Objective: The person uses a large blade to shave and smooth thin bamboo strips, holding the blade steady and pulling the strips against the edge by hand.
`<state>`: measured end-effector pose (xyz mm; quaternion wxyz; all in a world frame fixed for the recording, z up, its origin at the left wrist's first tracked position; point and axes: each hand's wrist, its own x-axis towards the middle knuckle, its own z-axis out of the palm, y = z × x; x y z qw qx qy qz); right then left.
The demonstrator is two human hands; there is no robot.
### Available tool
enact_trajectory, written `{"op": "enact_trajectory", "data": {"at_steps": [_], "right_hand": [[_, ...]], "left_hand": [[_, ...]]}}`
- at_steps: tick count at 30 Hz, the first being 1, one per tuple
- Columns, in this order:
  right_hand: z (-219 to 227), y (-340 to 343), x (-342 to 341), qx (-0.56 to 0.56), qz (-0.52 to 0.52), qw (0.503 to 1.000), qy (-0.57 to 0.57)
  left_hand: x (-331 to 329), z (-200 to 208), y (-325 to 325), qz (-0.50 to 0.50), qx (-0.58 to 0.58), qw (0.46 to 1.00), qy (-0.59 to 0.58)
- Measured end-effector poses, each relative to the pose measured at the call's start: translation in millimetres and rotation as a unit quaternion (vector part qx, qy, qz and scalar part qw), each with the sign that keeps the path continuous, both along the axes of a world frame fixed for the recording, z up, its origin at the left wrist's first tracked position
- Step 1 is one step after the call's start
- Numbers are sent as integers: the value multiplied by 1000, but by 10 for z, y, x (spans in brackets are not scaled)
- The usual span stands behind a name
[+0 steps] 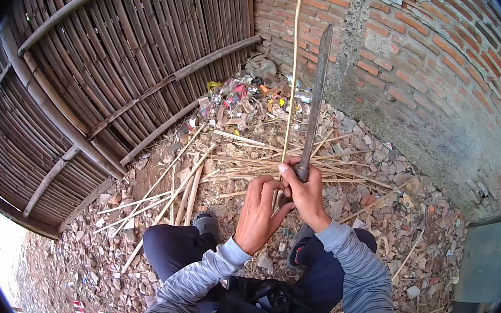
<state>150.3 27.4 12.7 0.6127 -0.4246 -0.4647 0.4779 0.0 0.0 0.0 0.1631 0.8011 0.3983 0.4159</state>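
"Between the two hands, what is that tall pale thing?"

"A thin strip (pixel 294 69), bamboo by the look of it, standing nearly upright and running out of view at the top. Its lower part is down among the fingers."

"Who has hold of it?"

"The right hand (pixel 309 193) is closed round the handle of a machete (pixel 317 90), blade pointing up beside the strip, with the thumb laid against the strip. The left hand (pixel 256 215) has its fingers half curled at the strip's lower part, thumb a little apart; I can't tell whether it grips or merely steadies."

"How far along is it, would you say?"

"This strip seems to be mid-handling. The blade isn't visibly biting into it, so I can't judge how much trimming is left, if any."

"And the others?"

"Plenty of loose strips (pixel 194 190) lie crisscrossed just beyond the feet. They're already long and narrow, so the splitting looks largely done, but whether those are finished or waiting, I can't say."

"Farther out?"

"Stony rubble (pixel 401 233), some coloured litter (pixel 238 94) toward the corner, then a slatted wall (pixel 122 39) on the left and a brick wall (pixel 406 69) on the right."
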Motion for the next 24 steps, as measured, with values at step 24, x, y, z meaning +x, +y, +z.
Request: {"op": "enact_trajectory", "data": {"at_steps": [24], "right_hand": [[138, 40, 28, 8, 301, 950, 86]], "left_hand": [[-68, -328, 38, -144, -113, 948, -258]]}}
